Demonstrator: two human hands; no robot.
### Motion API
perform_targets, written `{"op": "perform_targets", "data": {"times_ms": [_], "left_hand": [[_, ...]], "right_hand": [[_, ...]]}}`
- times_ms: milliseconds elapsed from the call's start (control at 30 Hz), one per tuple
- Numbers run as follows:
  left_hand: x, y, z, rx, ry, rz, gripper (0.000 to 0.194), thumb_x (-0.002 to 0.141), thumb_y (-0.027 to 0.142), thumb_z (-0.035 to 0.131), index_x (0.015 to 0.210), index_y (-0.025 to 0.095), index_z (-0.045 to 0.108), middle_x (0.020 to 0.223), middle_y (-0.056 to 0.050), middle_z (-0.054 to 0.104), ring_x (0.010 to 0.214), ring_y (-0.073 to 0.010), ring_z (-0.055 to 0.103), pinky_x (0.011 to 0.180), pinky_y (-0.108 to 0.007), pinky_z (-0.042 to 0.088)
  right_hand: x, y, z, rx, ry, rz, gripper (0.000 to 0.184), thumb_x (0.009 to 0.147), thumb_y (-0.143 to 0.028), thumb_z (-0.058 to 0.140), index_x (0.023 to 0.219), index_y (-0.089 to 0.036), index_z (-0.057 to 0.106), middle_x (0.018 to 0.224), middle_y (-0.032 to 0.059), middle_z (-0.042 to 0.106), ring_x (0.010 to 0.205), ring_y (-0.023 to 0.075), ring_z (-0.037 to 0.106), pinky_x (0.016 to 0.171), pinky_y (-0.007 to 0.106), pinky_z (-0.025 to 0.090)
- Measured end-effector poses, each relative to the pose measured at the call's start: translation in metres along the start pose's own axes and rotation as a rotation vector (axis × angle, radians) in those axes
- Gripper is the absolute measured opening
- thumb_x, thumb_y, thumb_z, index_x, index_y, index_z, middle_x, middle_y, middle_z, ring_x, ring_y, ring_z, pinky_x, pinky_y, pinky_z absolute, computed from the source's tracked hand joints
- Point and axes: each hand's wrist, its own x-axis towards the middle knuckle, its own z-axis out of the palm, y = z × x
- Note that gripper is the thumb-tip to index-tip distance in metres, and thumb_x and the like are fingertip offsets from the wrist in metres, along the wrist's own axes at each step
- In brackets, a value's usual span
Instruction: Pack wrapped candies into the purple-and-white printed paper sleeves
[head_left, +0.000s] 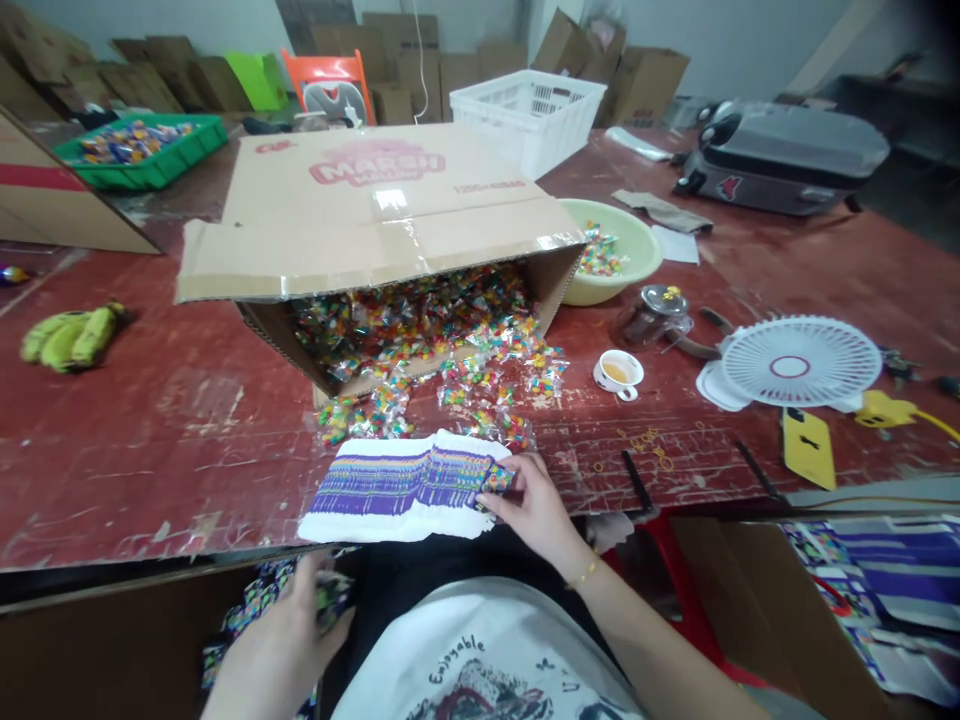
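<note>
A fanned row of flat white-and-purple printed bags [375, 490] lies at the table's front edge. My right hand [541, 508] is at the row's right end, thumb and fingers closed on a small colourful printed bag [496, 478]. Below the table edge, my left hand [274, 640] is curled around a dark, colourful packet [330, 600], slightly blurred. Under that hand, similar packets [255, 600] lie in a box. Behind the row, clear-wrapped colourful candies [480, 375] spill from a cardboard box [375, 215] lying on its side.
To the right are a pale green bowl [637, 240] of candies, a glass teapot [652, 315], a cup [619, 375], a white fan grille [802, 360] and a yellow phone [808, 448]. Bananas [71, 338] lie left. A white crate [525, 115] stands behind; more bags [892, 580] lie lower right.
</note>
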Motion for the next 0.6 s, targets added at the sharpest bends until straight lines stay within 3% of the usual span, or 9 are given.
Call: {"op": "perform_targets", "data": {"times_ms": [67, 133, 200, 267, 333, 367, 433, 500, 600], "left_hand": [[-0.001, -0.024, 0.007, 0.119, 0.142, -0.041, 0.067, 0.077, 0.053, 0.042, 0.126, 0.008, 0.032, 0.114, -0.022, 0.053, 0.098, -0.0389, 0.059, 0.078, -0.047, 0.046], [0.003, -0.018, 0.011, 0.111, 0.340, 0.057, 0.073, 0.077, 0.056, 0.046, 0.129, 0.008, 0.031, 0.125, -0.022, 0.046, 0.113, -0.0387, 0.049, 0.089, -0.048, 0.043], [0.008, 0.017, 0.010, -0.048, 0.501, 0.208, 0.062, 0.082, 0.051, 0.046, 0.127, 0.010, 0.034, 0.121, -0.018, 0.051, 0.113, -0.0301, 0.051, 0.095, -0.041, 0.042], [0.015, 0.068, 0.007, -0.191, 0.597, 0.431, 0.049, 0.083, 0.044, 0.051, 0.122, 0.016, 0.040, 0.123, -0.013, 0.052, 0.116, -0.0246, 0.049, 0.099, -0.038, 0.040], [0.020, 0.116, 0.006, -0.290, 0.650, 0.590, 0.063, 0.080, 0.039, 0.059, 0.131, 0.014, 0.032, 0.131, -0.014, 0.046, 0.123, -0.0251, 0.042, 0.102, -0.039, 0.037], [0.023, 0.134, 0.005, -0.312, 0.647, 0.630, 0.076, 0.076, 0.039, 0.065, 0.134, 0.011, 0.027, 0.132, -0.017, 0.044, 0.124, -0.0276, 0.040, 0.102, -0.042, 0.037], [0.026, 0.155, 0.005, -0.343, 0.592, 0.674, 0.082, 0.068, 0.031, 0.073, 0.134, 0.012, 0.027, 0.121, -0.015, 0.053, 0.112, -0.0278, 0.050, 0.093, -0.043, 0.043], [0.026, 0.159, 0.005, -0.336, 0.504, 0.728, 0.080, 0.062, 0.021, 0.077, 0.130, 0.017, 0.034, 0.110, -0.010, 0.059, 0.098, -0.0258, 0.056, 0.084, -0.040, 0.047], [0.024, 0.147, 0.003, -0.285, 0.455, 0.827, 0.072, 0.060, 0.022, 0.079, 0.122, 0.019, 0.042, 0.102, -0.007, 0.061, 0.090, -0.0254, 0.058, 0.076, -0.039, 0.049]], "right_hand": [[0.015, 0.020, 0.002, -0.158, 0.004, 0.026, 0.059, 0.050, -0.032, 0.084, 0.099, -0.018, 0.054, 0.104, 0.0074, 0.045, 0.094, 0.0235, 0.051, 0.085, 0.037, 0.045], [0.027, 0.030, 0.001, -0.232, 0.020, 0.049, 0.056, 0.042, -0.025, 0.086, 0.088, -0.017, 0.056, 0.100, 0.0067, 0.044, 0.097, 0.0260, 0.050, 0.089, 0.040, 0.043], [0.032, 0.027, -0.004, -0.207, 0.063, 0.028, 0.037, 0.049, -0.023, 0.083, 0.074, -0.016, 0.056, 0.092, 0.0051, 0.045, 0.089, 0.0234, 0.052, 0.083, 0.038, 0.045], [0.027, 0.012, -0.013, -0.105, 0.124, -0.023, 0.025, 0.061, -0.026, 0.077, 0.064, -0.016, 0.054, 0.090, 0.0053, 0.046, 0.080, 0.0194, 0.054, 0.073, 0.034, 0.048], [0.014, -0.010, -0.024, 0.040, 0.137, -0.062, 0.023, 0.070, -0.030, 0.071, 0.062, -0.016, 0.054, 0.090, 0.0060, 0.050, 0.073, 0.0165, 0.055, 0.065, 0.030, 0.048], [0.006, -0.022, -0.031, 0.116, 0.112, -0.070, 0.023, 0.073, -0.031, 0.069, 0.063, -0.016, 0.054, 0.088, 0.0057, 0.053, 0.071, 0.0155, 0.055, 0.064, 0.028, 0.048], [-0.011, -0.042, -0.044, 0.261, 0.028, -0.069, 0.017, 0.079, -0.029, 0.064, 0.069, -0.017, 0.055, 0.080, 0.0036, 0.057, 0.070, 0.0144, 0.057, 0.064, 0.026, 0.048], [-0.023, -0.055, -0.057, 0.366, -0.100, -0.055, 0.012, 0.085, -0.025, 0.057, 0.096, -0.021, 0.057, 0.086, 0.0037, 0.062, 0.077, 0.0151, 0.060, 0.069, 0.026, 0.050], [-0.027, -0.062, -0.072, 0.259, -0.348, -0.113, 0.040, 0.088, -0.019, 0.048, 0.127, -0.025, 0.044, 0.109, 0.0066, 0.062, 0.094, 0.0167, 0.061, 0.081, 0.029, 0.050]]}}
